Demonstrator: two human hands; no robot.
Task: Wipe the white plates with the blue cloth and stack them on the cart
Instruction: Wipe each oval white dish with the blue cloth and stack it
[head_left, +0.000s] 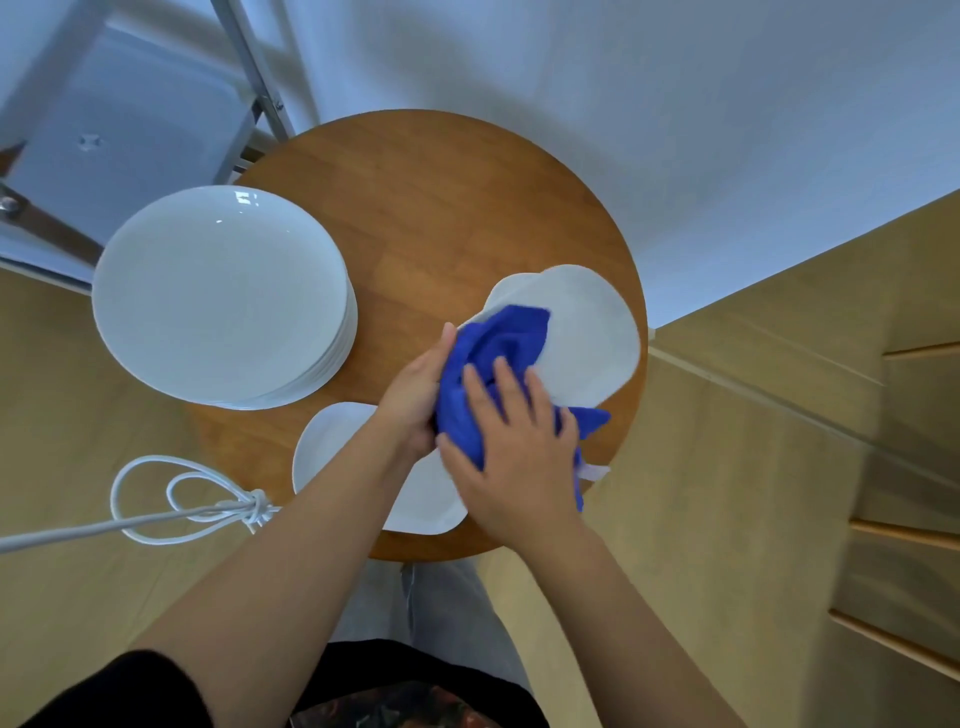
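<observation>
A white plate (587, 332) is held tilted above the round wooden table (436, 208), blurred by motion. My left hand (415, 400) grips its near-left edge, partly behind the blue cloth (498, 353). My right hand (514, 441) lies flat on the cloth with fingers spread, pressing it against the plate. A tall stack of white plates (218, 296) stands on the table's left side. Another white plate (343, 447) lies at the table's near edge, partly hidden by my left forearm.
A metal-framed cart (130, 119) with a pale shelf stands at the far left behind the table. A knotted white cord (208, 504) hangs in front at the left. Wooden steps (883, 467) run along the right. The floor is light wood.
</observation>
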